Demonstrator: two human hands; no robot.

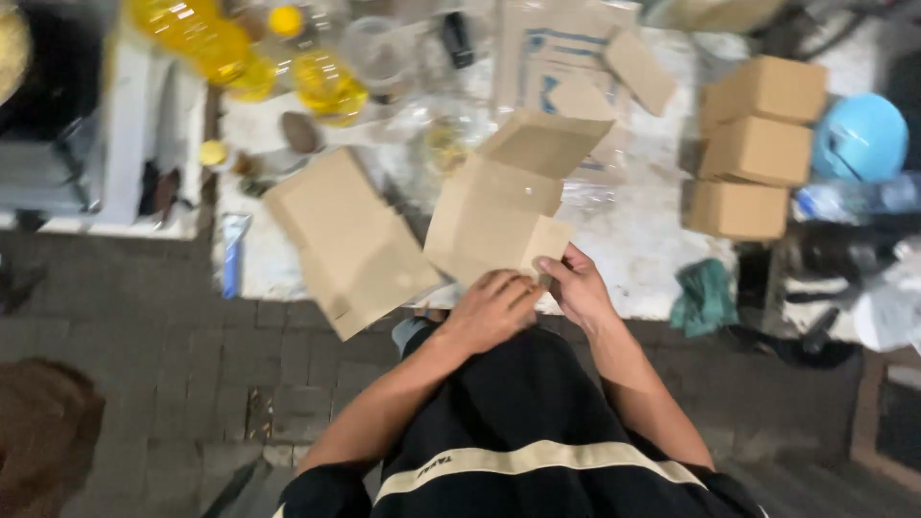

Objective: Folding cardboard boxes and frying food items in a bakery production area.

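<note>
Here, nearest the body, both hands close on the near edge of a half-formed carton (499, 216) held just above the table (643, 259). The left hand (491, 309) curls over the bottom corner, fingers bent; the right hand (580, 288) pinches a small side flap between thumb and fingers. The top flaps stand open — one tilts up and away. To fold well, I judge the flap should be pressed along its crease while the other hand braces the wall square. Just left lies a flat carton (350, 240). Farther off — stacked closed boxes (758, 149) at right, oil bottles (240, 48) at the far left.
</note>
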